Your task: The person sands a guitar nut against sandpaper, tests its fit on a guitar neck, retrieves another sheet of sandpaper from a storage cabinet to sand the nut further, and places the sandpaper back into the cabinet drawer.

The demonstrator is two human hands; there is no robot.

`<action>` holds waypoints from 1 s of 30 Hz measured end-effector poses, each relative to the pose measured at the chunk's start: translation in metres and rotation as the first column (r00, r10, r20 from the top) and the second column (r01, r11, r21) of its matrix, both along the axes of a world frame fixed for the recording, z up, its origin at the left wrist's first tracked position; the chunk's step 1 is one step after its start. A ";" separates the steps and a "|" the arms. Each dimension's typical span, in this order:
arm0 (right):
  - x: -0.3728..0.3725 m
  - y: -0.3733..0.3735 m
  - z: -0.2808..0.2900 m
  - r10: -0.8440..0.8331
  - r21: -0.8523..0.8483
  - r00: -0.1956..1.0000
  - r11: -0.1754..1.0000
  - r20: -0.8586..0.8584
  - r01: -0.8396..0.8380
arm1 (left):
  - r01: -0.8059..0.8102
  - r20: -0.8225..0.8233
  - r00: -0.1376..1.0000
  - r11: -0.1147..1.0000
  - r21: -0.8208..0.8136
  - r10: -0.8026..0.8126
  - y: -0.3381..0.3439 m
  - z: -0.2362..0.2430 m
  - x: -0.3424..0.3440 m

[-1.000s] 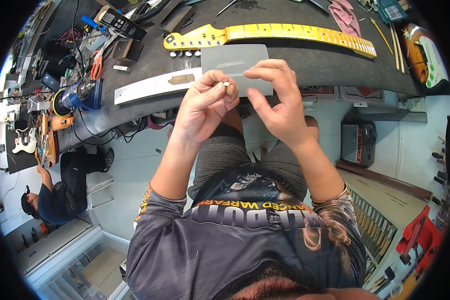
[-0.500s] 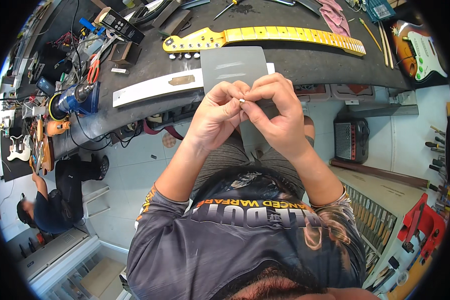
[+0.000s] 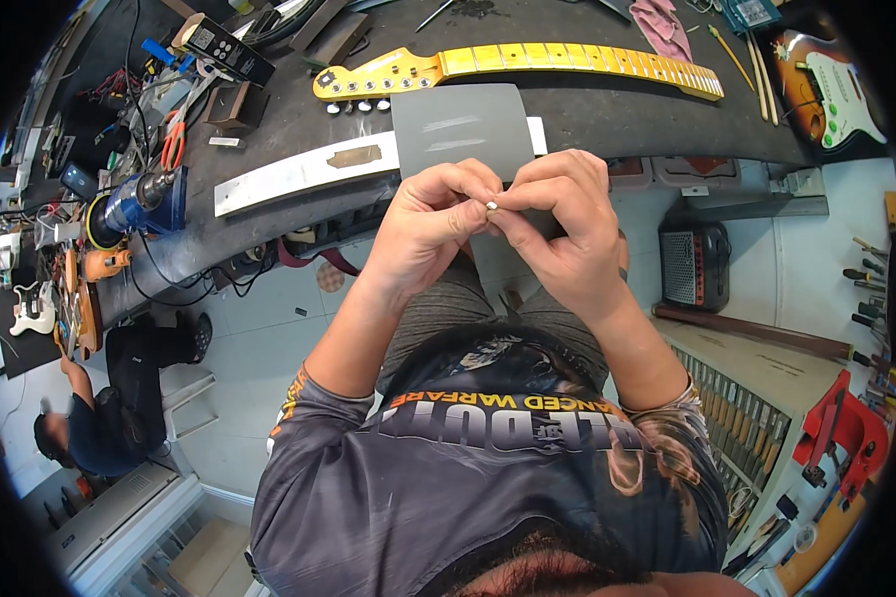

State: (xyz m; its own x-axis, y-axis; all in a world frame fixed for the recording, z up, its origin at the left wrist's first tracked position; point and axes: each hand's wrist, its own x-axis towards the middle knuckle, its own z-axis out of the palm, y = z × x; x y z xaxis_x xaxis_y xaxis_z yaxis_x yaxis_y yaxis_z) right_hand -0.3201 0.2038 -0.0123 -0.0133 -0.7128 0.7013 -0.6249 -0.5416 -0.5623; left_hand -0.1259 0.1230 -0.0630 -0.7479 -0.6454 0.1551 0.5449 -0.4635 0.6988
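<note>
Both hands meet above my lap at the bench's front edge. The fingertips of my left hand (image 3: 430, 224) and my right hand (image 3: 572, 234) are pinched together on a small white piece (image 3: 491, 206), mostly hidden by the fingers; only one end shows. Just beyond the hands lies a grey sheet of sandpaper (image 3: 468, 124) with pale rubbed streaks, draped across a long white flat bar (image 3: 299, 177). Behind the sheet a yellow guitar neck (image 3: 528, 60) rests on the bench, frets up, its headstock and tuners to the left.
Tools and cables crowd the dark bench (image 3: 279, 119) on the left, with orange-handled scissors (image 3: 173, 139) and a blue power tool (image 3: 147, 204). A sunburst guitar body (image 3: 816, 95) lies far right. An amplifier (image 3: 694, 264) stands on the floor. Another person (image 3: 119, 408) sits low at left.
My hands have shifted slightly to the right, with the white piece still pinched between them. The bench things appear a little further left and up in the view.
</note>
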 end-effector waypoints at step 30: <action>-0.007 0.012 -0.002 -0.031 -0.025 0.996 0.999 -0.081 0.029 | 0.041 0.011 0.999 0.999 -0.007 -0.041 0.001 -0.003 -0.007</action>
